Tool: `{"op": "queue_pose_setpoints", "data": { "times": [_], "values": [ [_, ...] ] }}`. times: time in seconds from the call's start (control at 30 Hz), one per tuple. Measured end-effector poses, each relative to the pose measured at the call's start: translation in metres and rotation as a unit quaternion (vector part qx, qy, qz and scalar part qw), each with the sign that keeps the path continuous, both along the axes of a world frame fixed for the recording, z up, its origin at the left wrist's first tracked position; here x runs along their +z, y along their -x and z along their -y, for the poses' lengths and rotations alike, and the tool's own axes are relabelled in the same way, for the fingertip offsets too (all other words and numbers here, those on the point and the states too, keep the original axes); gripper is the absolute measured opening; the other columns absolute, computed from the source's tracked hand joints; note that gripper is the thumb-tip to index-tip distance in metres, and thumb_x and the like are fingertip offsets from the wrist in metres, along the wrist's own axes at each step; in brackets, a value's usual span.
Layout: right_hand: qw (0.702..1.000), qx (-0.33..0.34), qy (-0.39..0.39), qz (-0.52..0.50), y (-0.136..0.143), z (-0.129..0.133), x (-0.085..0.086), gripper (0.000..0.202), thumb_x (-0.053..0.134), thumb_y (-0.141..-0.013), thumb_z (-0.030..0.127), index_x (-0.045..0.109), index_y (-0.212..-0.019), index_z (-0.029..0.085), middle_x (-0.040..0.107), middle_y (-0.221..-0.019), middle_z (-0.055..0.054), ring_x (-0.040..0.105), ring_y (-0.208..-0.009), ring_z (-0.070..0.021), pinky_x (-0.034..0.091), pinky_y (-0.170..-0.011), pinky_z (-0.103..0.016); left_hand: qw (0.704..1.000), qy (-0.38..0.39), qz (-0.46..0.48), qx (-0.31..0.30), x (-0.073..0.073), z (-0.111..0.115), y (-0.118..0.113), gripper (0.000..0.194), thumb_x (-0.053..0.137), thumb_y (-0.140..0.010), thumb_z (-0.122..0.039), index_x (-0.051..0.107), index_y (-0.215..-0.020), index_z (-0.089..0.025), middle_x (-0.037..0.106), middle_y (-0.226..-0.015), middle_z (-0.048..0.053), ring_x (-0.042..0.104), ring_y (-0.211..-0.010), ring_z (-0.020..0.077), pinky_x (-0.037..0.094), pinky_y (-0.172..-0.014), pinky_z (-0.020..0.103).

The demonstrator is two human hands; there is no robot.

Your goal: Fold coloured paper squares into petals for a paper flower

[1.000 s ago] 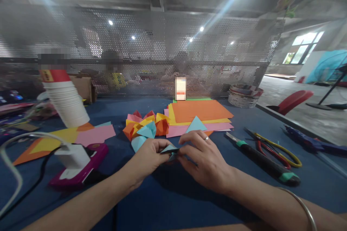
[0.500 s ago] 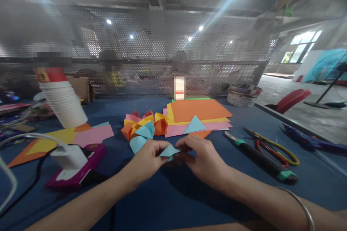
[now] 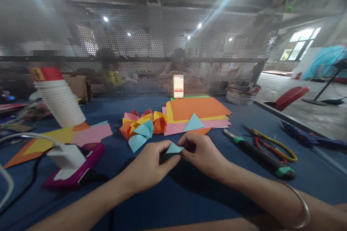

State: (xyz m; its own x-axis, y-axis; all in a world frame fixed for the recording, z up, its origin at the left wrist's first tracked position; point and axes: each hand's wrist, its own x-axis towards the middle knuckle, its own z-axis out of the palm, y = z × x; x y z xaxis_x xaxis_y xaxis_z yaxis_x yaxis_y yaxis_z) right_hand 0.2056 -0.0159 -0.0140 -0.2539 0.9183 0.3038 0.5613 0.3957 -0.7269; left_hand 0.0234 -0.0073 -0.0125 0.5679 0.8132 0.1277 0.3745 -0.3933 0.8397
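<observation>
A small light blue folded paper piece (image 3: pixel 172 149) is held just above the blue table. My left hand (image 3: pixel 150 162) pinches it between thumb and fingers from the left. My right hand (image 3: pixel 203 155) pinches its right corner with thumb and index finger. Beyond my left hand lies a cluster of folded paper pieces (image 3: pixel 145 124) in orange, yellow, pink and light blue. A light blue paper triangle (image 3: pixel 194 122) rests on the front of a stack of coloured paper sheets (image 3: pixel 200 110), orange on top.
At the left are a purple power strip (image 3: pixel 94 151) with a white plug, loose coloured paper (image 3: pixel 92 133) and leaning stacked paper cups (image 3: pixel 59 97). To the right lie a utility knife (image 3: pixel 260 158), scissors (image 3: pixel 273 146) and a blue glue gun (image 3: pixel 309 137). A woven basket (image 3: pixel 242 94) stands behind.
The folded blue piece has turned in my fingers and shows more of its face. My left thumb now reaches along its lower side. The view has shifted slightly.
</observation>
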Motion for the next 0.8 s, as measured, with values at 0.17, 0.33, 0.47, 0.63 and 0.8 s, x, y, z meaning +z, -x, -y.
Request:
{"op": "queue_pose_setpoints", "data": {
  "times": [0.17,0.33,0.47,0.63,0.8],
  "values": [
    [0.999,0.013,0.029,-0.020,0.001,0.000,-0.001,0.004,0.060,-0.076,0.012,0.062,-0.077,0.016,0.058,-0.064,0.003,0.048,-0.056,-0.0085,0.037,-0.052,-0.019,1.000,0.013,-0.011,0.008,-0.013,-0.010,0.002,0.024,0.043,-0.086,-0.021,0.047,-0.063,-0.018,0.045,-0.054,-0.005,0.044,-0.049,0.0104,0.031,-0.047,0.021],
    [0.998,0.017,0.045,-0.036,0.001,-0.001,-0.003,0.007,0.061,-0.078,0.019,0.058,-0.072,0.016,0.052,-0.060,0.005,0.042,-0.055,-0.0080,0.033,-0.049,-0.019,0.999,0.034,-0.004,0.013,-0.014,-0.010,0.001,0.020,0.041,-0.085,-0.021,0.044,-0.066,-0.019,0.043,-0.050,-0.008,0.043,-0.043,0.0089,0.033,-0.045,0.020],
    [0.997,0.024,0.055,-0.046,0.000,-0.002,-0.005,0.012,0.060,-0.080,0.024,0.057,-0.072,0.017,0.051,-0.061,0.005,0.041,-0.056,-0.0086,0.033,-0.050,-0.020,0.999,0.034,0.005,0.025,-0.012,-0.007,-0.003,0.022,0.037,-0.090,-0.027,0.047,-0.072,-0.019,0.041,-0.050,-0.009,0.040,-0.043,0.0087,0.032,-0.043,0.020],
    [0.996,0.033,0.063,-0.058,0.003,0.001,-0.006,0.013,0.059,-0.079,0.026,0.054,-0.071,0.017,0.049,-0.062,0.004,0.041,-0.057,-0.0093,0.033,-0.052,-0.021,0.998,0.020,0.010,0.057,-0.008,-0.005,-0.006,0.028,0.035,-0.089,-0.026,0.041,-0.063,-0.020,0.038,-0.049,-0.008,0.034,-0.043,0.0082,0.026,-0.042,0.020],
    [0.995,0.041,0.065,-0.070,0.004,0.001,-0.007,0.010,0.057,-0.079,0.025,0.053,-0.073,0.017,0.053,-0.065,0.003,0.045,-0.060,-0.0104,0.035,-0.054,-0.022,0.997,-0.001,-0.002,0.073,-0.007,-0.002,-0.005,0.031,0.037,-0.087,-0.024,0.039,-0.057,-0.019,0.040,-0.050,-0.006,0.036,-0.047,0.0088,0.027,-0.046,0.021]
  ]
}}
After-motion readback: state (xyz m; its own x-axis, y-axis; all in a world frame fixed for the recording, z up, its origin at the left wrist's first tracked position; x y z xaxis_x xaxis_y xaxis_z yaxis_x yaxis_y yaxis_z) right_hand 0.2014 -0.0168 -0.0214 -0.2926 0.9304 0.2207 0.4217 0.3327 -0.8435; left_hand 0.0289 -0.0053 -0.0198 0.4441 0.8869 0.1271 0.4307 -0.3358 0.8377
